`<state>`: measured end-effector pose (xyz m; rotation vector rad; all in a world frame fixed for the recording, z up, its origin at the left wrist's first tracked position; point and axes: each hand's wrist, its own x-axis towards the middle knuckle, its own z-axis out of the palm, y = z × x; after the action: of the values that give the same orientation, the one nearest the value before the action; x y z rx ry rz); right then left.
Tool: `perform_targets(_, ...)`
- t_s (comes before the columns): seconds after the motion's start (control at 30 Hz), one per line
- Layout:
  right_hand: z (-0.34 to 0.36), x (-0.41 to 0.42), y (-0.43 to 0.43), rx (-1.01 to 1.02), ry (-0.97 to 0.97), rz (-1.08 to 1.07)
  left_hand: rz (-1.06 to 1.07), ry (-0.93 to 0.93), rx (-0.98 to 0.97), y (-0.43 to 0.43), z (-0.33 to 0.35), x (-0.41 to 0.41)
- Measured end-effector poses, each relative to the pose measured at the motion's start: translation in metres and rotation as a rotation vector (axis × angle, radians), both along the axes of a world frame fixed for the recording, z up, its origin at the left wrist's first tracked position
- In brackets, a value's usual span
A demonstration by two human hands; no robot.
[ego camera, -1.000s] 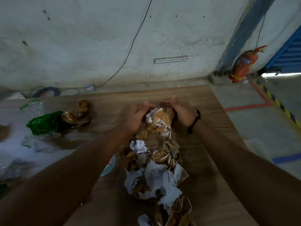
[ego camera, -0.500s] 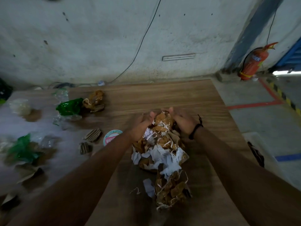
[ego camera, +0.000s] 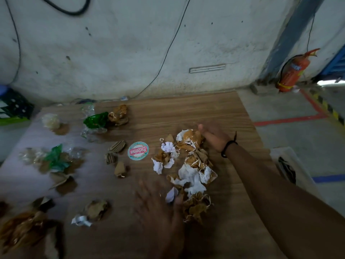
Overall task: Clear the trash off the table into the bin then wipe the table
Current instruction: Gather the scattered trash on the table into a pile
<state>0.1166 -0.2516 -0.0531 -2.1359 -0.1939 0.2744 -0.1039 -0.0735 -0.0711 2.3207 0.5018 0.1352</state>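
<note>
A heap of crumpled brown and white paper trash (ego camera: 188, 165) lies on the wooden table (ego camera: 186, 113), right of centre. My right hand (ego camera: 212, 136) rests against the heap's far right side, fingers straight. Blurred by motion, my left hand (ego camera: 158, 206) lies flat on the table at the heap's near left edge, fingers spread. A round pink and teal sticker (ego camera: 138, 151) lies just left of the heap. The bin is a white container (ego camera: 291, 165) beside the table's right edge.
More trash is scattered over the left half: green plastic (ego camera: 96, 120), a brown wad (ego camera: 118, 114), cardboard bits (ego camera: 116, 146), clear wrappers (ego camera: 50, 121), brown paper (ego camera: 97, 209). A green crate (ego camera: 13, 107) stands at far left. A fire extinguisher (ego camera: 293, 71) leans against the wall.
My left hand has left the far side of the heap and swept back to its near left edge. The heap has spread out looser. The view has swung left, showing more scattered trash.
</note>
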Motion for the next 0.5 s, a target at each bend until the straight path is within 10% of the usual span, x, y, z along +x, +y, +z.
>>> perform_targets(0.13,-0.011,-0.01,0.022,-0.138,0.001,0.175,0.004,0.169,0.052,-0.034,-0.016,-0.02)
perform_targets(0.5,-0.027,-0.077,0.046,-0.028,-0.002,0.171,0.005,-0.108,-0.156,-0.018,-0.021,0.078)
